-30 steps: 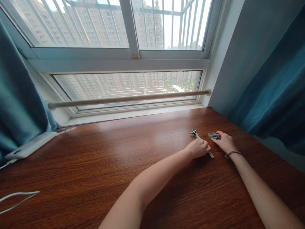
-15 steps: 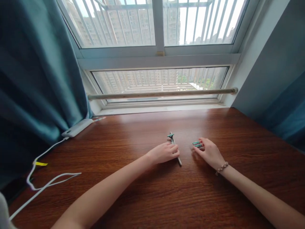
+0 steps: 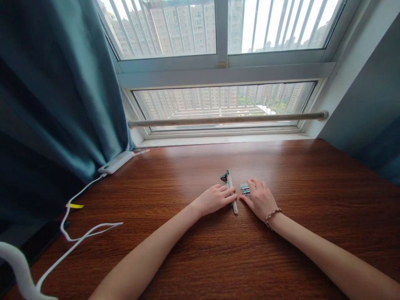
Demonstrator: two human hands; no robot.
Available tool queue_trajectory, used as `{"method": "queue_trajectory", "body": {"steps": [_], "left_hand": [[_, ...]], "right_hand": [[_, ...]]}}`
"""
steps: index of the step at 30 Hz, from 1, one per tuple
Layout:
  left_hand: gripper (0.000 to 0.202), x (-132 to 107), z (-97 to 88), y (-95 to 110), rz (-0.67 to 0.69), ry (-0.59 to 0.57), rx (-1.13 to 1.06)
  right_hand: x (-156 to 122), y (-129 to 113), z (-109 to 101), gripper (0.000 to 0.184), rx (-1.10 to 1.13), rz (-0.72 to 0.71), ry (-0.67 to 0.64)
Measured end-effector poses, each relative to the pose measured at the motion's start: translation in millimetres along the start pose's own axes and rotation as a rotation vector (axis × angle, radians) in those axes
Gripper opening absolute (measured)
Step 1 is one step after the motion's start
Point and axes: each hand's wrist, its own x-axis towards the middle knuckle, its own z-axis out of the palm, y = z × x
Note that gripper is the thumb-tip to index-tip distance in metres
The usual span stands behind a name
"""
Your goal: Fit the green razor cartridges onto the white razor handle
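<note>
My left hand (image 3: 217, 197) is closed over the handle of a razor, its fingers lying across it on the table. The razor's dark green head (image 3: 224, 176) sticks out beyond the fingers. Alongside it runs a slim pale stick (image 3: 230, 178), with its rounded near end below my fingertips; its exact kind is unclear. Just to the right, my right hand (image 3: 260, 197) grips a small clear case of razor cartridges (image 3: 245, 190) by its right side, low at the tabletop. Green and silver strips show in the case; its right part is hidden under my fingers.
A brown wood-grain table (image 3: 181, 162) spans the view below a barred window. At the back left lies a white power strip (image 3: 116, 162) beside a blue curtain (image 3: 75, 83). A white cable (image 3: 70, 250) with a yellow tag loops along the left.
My right hand has moved left with the cartridge case, closer to the razor and the table surface. My left fingers have straightened a little, and the razor head has turned. The view has shifted slightly.
</note>
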Motion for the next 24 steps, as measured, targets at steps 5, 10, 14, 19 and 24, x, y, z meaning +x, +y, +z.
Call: {"method": "queue_trajectory", "body": {"steps": [5,10,14,19,24], "left_hand": [[0.038,-5,2.6,3,-0.079,0.002,-0.052],[0.033,-10,8.2,6,-0.107,0.021,-0.093],[0.032,-11,8.8,7,-0.119,0.015,-0.099],[0.035,-12,9.9,6,-0.166,0.009,-0.09],[0.037,-6,-3.3,9,-0.223,-0.052,0.002]], "right_hand": [[-7,-15,-17,0.019,0.201,-0.371,-0.108],[-10,-25,-16,0.02,0.266,-0.507,-0.136],[-10,-23,-12,0.021,0.262,-0.517,-0.079],[-12,-21,-10,0.021,0.191,-0.524,-0.081],[-14,-24,-4,0.02,0.121,-0.508,-0.151]]}}
